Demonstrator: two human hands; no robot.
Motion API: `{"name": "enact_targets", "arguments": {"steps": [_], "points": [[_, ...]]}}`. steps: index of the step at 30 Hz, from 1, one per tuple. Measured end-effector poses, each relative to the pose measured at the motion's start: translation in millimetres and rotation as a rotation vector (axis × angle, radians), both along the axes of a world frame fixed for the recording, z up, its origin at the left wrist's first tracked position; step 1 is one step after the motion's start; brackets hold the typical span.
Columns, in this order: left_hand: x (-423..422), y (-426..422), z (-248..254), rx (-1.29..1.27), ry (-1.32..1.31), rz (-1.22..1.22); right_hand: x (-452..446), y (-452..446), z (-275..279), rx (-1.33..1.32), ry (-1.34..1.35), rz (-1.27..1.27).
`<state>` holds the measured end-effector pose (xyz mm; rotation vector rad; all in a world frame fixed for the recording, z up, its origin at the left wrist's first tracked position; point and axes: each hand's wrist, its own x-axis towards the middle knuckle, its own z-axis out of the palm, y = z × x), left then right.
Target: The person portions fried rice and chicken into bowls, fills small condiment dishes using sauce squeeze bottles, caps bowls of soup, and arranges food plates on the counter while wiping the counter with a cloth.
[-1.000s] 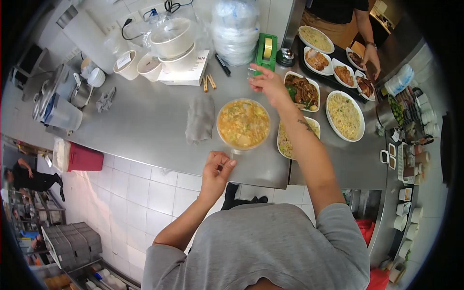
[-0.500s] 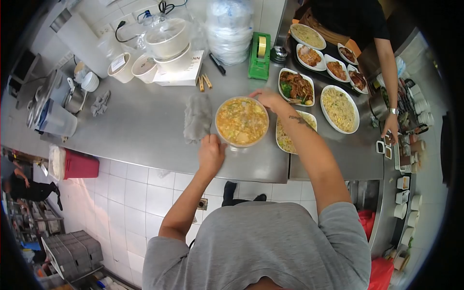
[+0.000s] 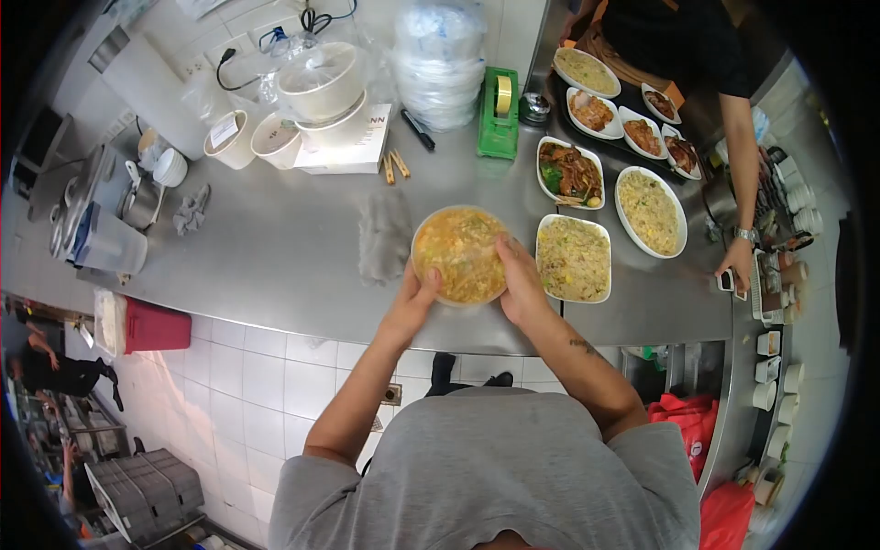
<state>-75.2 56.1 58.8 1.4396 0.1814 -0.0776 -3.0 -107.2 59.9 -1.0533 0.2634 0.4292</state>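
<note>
A round plastic bowl of orange-yellow soup point(image 3: 456, 243) is over the steel counter near its front edge, between my two hands. My left hand point(image 3: 410, 309) grips its lower left side, with the thumb over the rim. My right hand point(image 3: 524, 286) wraps its right side, thumb also on top. The bowl looks covered by a clear lid, though glare makes this uncertain. Just left of it lies a crumpled grey cloth point(image 3: 383, 236). To the right of my right hand stands a square dish of fried rice point(image 3: 575, 259).
Behind the rice are a meat-and-broccoli dish point(image 3: 570, 171) and an oval rice dish point(image 3: 651, 213). A green tape dispenser point(image 3: 498, 119), marker point(image 3: 418, 130) and stacked white tubs point(image 3: 321, 87) stand farther back. A co-worker's hand point(image 3: 736, 261) holds small sauce dishes at right.
My right hand has come from the bowl's far side to its right side. My left hand now grips the bowl, which has moved slightly toward me. The co-worker's hand has taken hold of sauce dishes.
</note>
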Motion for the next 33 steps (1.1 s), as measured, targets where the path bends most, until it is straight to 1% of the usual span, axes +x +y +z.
{"name": "enact_targets", "arguments": {"steps": [1,4,6,7,8,9,10,11,12,14,15,17,19,23,25,27,28,29,30,31,32,33], "points": [[6,5,3,0.013,0.056,-0.003,-1,1,-1,0.014,-0.007,-0.040],[35,24,7,0.063,0.093,-0.113,17,-5,-17,0.044,-0.093,-0.048],[57,40,-9,0.241,0.061,-0.167,33,-10,-26,-0.096,-0.124,-0.036],[66,47,-8,0.333,0.043,-0.189,38,-7,-22,-0.162,-0.143,-0.025],[71,51,-7,0.554,-0.007,-0.113,39,-6,-18,-0.228,-0.113,-0.024],[75,55,-7,0.779,-0.034,-0.026,37,-4,-13,-0.392,-0.180,-0.026],[80,54,-27,1.076,-0.198,0.159,31,-1,3,-0.558,-0.246,-0.030],[84,56,-45,1.364,-0.367,0.348,32,0,-4,-0.716,-0.438,-0.057],[84,62,-62,1.392,-0.370,0.263,33,2,-11,-0.891,-0.619,-0.110],[80,70,-85,1.437,-0.379,0.087,28,12,8,-1.029,-0.754,-0.093],[74,79,-91,1.447,-0.382,0.080,27,16,21,-1.100,-0.827,-0.087],[59,118,-95,1.468,-0.386,0.071,29,21,38,-1.067,-0.873,-0.091],[59,177,-96,1.458,-0.274,0.169,29,27,43,-1.020,-0.887,-0.090],[60,308,-102,1.602,-0.083,0.332,33,32,41,-0.953,-0.883,-0.090],[54,380,-113,1.673,0.078,0.385,33,31,45,-0.901,-0.872,-0.055],[32,450,-124,1.703,0.043,0.457,32,26,48,-0.897,-0.839,-0.069],[6,487,-125,1.879,0.160,0.481,31,22,55,-0.897,-0.816,-0.050],[-20,506,-127,2.051,0.286,0.504,31,15,58,-0.897,-0.797,-0.028],[-31,497,-78,1.995,0.844,0.279,32,6,57,-0.987,-0.864,-0.073],[-58,523,-69,2.012,0.928,0.279,34,-5,58,-0.982,-0.857,-0.095],[-86,547,-67,2.045,0.865,0.566,34,-16,58,-0.976,-0.845,-0.122],[-103,566,-63,1.939,0.846,0.860,34,-22,59,-0.972,-0.826,-0.145]]}}
